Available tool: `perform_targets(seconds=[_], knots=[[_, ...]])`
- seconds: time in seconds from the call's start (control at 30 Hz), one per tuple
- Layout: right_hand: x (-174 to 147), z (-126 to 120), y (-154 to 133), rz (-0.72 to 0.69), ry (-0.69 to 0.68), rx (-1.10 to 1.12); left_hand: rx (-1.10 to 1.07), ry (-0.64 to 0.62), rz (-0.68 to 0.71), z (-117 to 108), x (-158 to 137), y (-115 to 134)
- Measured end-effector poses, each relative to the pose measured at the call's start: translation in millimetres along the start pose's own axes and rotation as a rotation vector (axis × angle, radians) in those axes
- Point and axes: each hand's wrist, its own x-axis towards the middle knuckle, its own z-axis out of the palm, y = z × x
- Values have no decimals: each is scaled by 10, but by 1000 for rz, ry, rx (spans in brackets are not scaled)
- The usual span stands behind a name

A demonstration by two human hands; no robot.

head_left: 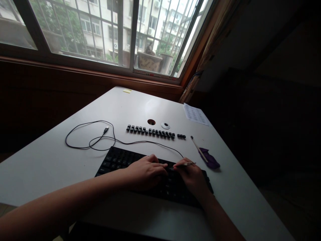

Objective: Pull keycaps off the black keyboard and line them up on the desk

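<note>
One black rectangular keyboard (pixel 169 189), one thin black cable (pixel 106 130), over twenty loose black keycaps (pixel 157 134), one slim metallic tool (pixel 190 163), one light-handled brush (pixel 200 150), one purple cloth (pixel 213 162).

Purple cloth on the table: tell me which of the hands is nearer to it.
Right. The right hand is at the keyboard, to the left of the purple cloth; the left hand is farther left, over the keyboard's middle.

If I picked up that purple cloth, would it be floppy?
Probably floppy: the purple cloth lies crumpled in soft-looking folds. It's likely light too, as it looks thin and small beside the keyboard. Lift carefully, though: the pale-handled brush lies partly across it and might slide or roll off.
</note>
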Motion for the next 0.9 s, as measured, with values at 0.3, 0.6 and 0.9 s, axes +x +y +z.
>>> perform_targets(seconds=[0.3, 0.6, 0.9], knots=[[6, -19, 8, 4, 6, 29, 56, -8, 72, 36, 10, -34], [-9, -10, 12, -12, 26, 17, 184, -39, 56, 53, 9, -12], [-46, -2, 28, -91, 17, 52, 123, -33, 74, 34, 31, -13]])
